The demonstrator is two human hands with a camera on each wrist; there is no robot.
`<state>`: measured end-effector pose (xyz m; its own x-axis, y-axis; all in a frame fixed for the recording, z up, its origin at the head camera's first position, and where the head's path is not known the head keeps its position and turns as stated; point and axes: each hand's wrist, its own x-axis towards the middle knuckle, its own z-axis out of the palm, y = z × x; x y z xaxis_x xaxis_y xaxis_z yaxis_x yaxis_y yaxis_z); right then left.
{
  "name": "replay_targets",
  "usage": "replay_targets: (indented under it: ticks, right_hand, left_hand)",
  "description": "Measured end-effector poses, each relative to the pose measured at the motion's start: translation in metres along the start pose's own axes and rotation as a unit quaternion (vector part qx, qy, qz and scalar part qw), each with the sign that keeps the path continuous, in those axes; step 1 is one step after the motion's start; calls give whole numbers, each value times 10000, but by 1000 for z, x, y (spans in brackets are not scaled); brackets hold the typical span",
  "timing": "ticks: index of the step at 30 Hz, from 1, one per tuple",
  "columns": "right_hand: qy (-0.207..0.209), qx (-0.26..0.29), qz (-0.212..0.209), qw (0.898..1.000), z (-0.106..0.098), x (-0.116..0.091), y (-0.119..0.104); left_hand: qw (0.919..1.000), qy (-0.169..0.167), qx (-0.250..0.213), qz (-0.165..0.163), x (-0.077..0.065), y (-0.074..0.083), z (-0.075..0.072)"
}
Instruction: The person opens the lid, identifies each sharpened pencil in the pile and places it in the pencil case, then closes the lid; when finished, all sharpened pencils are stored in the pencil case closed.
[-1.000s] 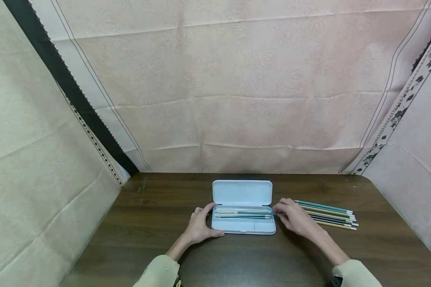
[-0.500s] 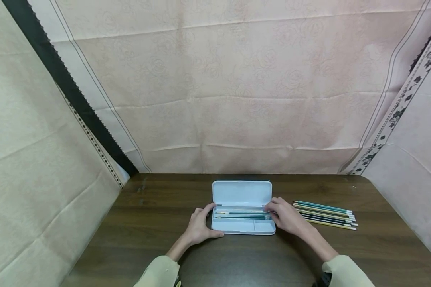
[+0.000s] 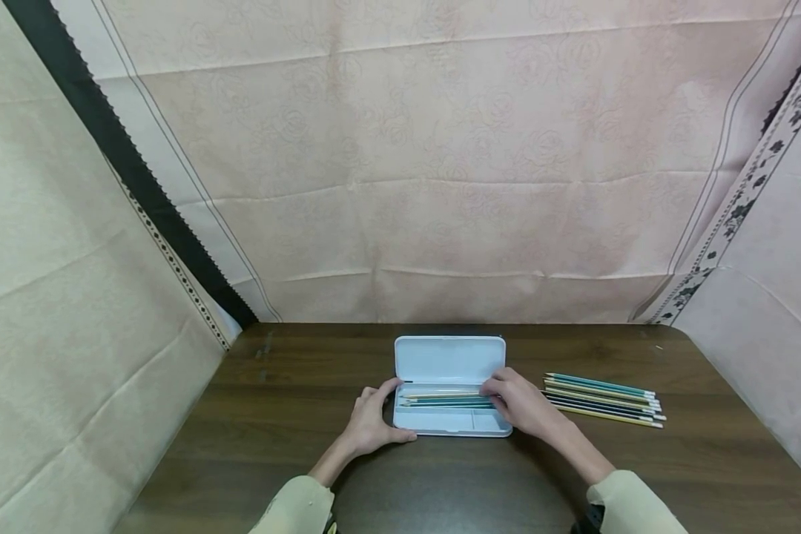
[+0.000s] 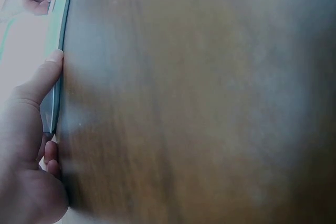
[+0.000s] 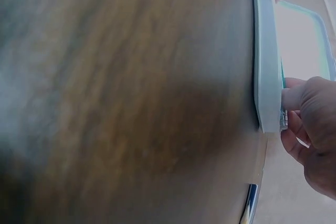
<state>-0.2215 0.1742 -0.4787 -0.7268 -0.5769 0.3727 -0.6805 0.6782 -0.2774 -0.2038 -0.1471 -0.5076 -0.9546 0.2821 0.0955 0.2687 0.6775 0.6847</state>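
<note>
A light blue pencil case (image 3: 434,423) lies unfolded on the table, its lid (image 3: 450,357) tipped back. My left hand (image 3: 366,424) grips its left end, thumb along the front edge and fingertips at the back corner. Several pencils (image 3: 447,403), mostly green, lie lengthwise in the long compartment. My right hand (image 3: 522,404) is over the case's right part, hiding the pencils' right ends. In the right wrist view, the thumb and fingers of that hand (image 5: 317,124) pinch a green pencil (image 5: 283,77) just inside the case wall (image 5: 266,61).
On the dark wooden table (image 3: 374,497), a row of loose pencils (image 3: 607,397) in green, yellow and dark blue lies right of the case, beside my right hand. A pale patterned cloth (image 3: 440,222) hangs behind the table's back edge, with more cloth at both sides.
My right hand has moved left from beyond the case's right edge, carrying a green pencil in over the long compartment. The left hand and the case have stayed in place.
</note>
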Motion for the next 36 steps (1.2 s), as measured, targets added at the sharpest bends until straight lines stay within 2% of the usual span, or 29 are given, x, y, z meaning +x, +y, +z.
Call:
replay_targets:
  ticks: [6, 12, 18, 24, 30, 36]
  right_hand:
    - [173, -18, -98, 9998, 2, 2, -1]
    - [197, -5, 6, 9998, 0, 0, 0]
    - [371, -2, 205, 9991, -15, -12, 10]
    - [750, -35, 165, 9970, -38, -43, 32]
    - [1065, -261, 70, 9939, -53, -79, 56]
    - [984, -487, 127, 9939, -64, -111, 71]
  left_hand:
    - [10000, 5, 12, 6, 2, 1, 1]
    - [10000, -4, 44, -3, 4, 1, 1]
    - [10000, -27, 11, -5, 5, 2, 1]
    - [9999, -74, -5, -110, 5, 2, 2]
    - [10000, -30, -9, -45, 4, 2, 1]
    - [9999, 51, 105, -4, 1, 0, 1]
